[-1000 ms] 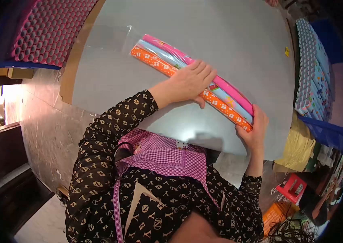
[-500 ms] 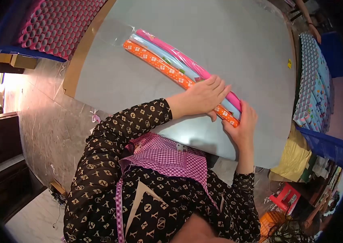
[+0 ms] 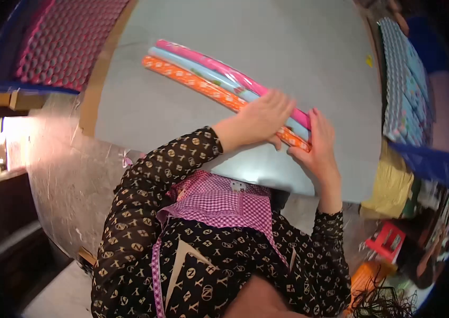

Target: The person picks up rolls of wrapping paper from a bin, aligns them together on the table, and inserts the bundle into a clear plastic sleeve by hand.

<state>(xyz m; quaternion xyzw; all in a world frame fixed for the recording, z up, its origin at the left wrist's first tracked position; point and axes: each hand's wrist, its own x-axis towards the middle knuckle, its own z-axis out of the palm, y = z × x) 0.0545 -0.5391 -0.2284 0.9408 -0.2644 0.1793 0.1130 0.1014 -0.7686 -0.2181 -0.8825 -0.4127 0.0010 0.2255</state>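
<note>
Three wrapped rolls lie side by side and slanting on the grey table [image 3: 145, 106]: a pink roll [image 3: 203, 59], a light blue roll [image 3: 182, 62] and an orange roll [image 3: 182, 76] with white marks. Across them, near their lower right part, rests my left hand [image 3: 259, 119], its fingers over the pink roll and its thumb by the orange one. My right hand [image 3: 317, 142] grips the lower right ends of the rolls between thumb and fingers.
Many pink tubes [image 3: 70, 42] stand in a blue crate at the upper left. Blue patterned rolls [image 3: 407, 90] fill another blue crate [image 3: 425, 161] at the right. A red stool [image 3: 387, 241] and an orange basket [image 3: 367, 278] are at the lower right. Part of another person's hand [image 3: 399, 18] shows at the top right.
The rolls have shifted to the left across the table. My left hand has slid along them toward their lower right ends, and my right hand has moved up and left with those ends.
</note>
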